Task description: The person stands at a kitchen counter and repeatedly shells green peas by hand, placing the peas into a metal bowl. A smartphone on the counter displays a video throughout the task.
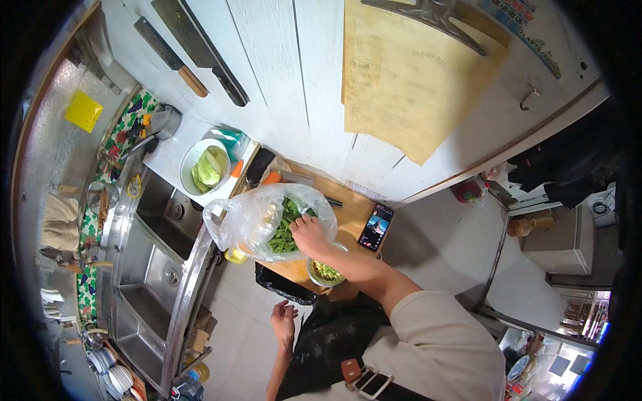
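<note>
My right hand (308, 234) reaches into an open clear plastic bag (241, 220). Its fingertips touch slender green vegetables, apparently pods (285, 244); whether they grip any is hidden. The bag lies on a wooden tabletop (349, 219). Under my right forearm stands a round bowl (312, 276) with small yellow-green pieces in it, partly covered by the arm. My left hand (284, 317) hangs low in front of my black apron, fingers loosely curled and apart, holding nothing. Nearest to it is a container lined with a black plastic bag (283, 286), below the table edge.
A lit phone (376, 227) lies at the table's right edge. Behind the bag are a cleaver (297, 179), a carrot (271, 177) and an eggplant (260, 165). A white bowl (184, 173) of cabbage stands beside the steel sink (155, 263). Knives (193, 42) hang on the wall.
</note>
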Motion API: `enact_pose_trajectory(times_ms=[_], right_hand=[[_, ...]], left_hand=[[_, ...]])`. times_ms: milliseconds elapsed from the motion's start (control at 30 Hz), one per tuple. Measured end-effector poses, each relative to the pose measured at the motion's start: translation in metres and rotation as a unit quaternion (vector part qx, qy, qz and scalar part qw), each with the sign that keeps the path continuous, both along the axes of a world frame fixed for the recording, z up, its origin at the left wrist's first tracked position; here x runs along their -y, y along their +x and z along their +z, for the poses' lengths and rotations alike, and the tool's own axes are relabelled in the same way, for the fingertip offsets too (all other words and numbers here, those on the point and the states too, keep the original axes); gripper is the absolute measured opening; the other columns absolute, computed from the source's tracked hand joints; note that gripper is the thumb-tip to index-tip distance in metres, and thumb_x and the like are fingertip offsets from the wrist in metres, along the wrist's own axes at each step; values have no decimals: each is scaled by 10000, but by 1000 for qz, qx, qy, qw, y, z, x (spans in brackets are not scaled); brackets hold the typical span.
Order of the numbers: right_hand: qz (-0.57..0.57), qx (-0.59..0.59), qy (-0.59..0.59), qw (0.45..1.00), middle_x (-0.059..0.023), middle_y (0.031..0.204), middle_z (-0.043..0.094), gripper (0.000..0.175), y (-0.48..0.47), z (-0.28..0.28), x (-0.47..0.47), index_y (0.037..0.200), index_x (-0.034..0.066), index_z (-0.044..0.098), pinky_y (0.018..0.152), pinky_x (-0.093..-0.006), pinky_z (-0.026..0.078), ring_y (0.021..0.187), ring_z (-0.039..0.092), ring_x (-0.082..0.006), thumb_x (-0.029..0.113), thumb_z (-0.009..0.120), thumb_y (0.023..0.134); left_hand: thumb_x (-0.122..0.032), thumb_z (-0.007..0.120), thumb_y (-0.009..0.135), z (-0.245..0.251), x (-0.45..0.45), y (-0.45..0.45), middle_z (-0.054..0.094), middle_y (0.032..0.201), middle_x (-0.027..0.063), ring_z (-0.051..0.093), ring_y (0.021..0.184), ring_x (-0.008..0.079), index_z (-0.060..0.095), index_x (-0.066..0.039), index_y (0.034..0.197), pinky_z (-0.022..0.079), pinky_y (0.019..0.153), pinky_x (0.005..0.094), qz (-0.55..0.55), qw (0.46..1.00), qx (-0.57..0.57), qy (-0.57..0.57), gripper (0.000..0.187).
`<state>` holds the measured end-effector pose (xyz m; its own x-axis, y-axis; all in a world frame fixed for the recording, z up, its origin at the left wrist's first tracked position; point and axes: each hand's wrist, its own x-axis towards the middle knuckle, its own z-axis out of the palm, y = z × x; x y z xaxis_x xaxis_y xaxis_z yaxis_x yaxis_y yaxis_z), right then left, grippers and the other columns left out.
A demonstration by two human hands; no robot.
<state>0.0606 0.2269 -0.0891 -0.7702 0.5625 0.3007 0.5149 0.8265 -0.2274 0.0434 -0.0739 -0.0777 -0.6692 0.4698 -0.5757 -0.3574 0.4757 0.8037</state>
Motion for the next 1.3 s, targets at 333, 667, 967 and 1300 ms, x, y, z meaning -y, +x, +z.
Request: enact_pose_trajectory(times_ms=[333,667,967,1300], right_hand=[[-131,-171,-408,887,-135,959,731,417,26,30,5,1075,38,671,835,-413,516,925,675,-320,219,852,746],[-14,-375,-547,748,-125,1081,718,239,19,49,-14,1143,-23,588,813,-292,550,991,694,-180,16,671,922],[88,-309,-730,604,-120,1112,693,266,47,133,56,1204,-31,579,834,-301,522,1023,639,-156,160,561,1019],[22,-207,-450,868,-153,874,694,221,72,97,100,1077,-18,592,753,-346,552,806,702,-258,101,645,898]], left_hand=[[-35,586,932,37,-52,-35,673,938,99,662,798,152,593,72,1186,552,728,281,-69,994,-42,69,276],[-59,609,943,56,-77,-49,666,917,87,650,775,152,617,56,1140,543,735,279,-51,987,-13,149,228],[63,467,738,115,-108,-69,576,1239,120,524,1228,247,515,17,1285,356,1115,375,-163,914,43,369,551],[-82,560,899,59,-63,-55,480,716,8,461,623,115,558,-53,1104,388,600,269,-53,911,288,289,207]])
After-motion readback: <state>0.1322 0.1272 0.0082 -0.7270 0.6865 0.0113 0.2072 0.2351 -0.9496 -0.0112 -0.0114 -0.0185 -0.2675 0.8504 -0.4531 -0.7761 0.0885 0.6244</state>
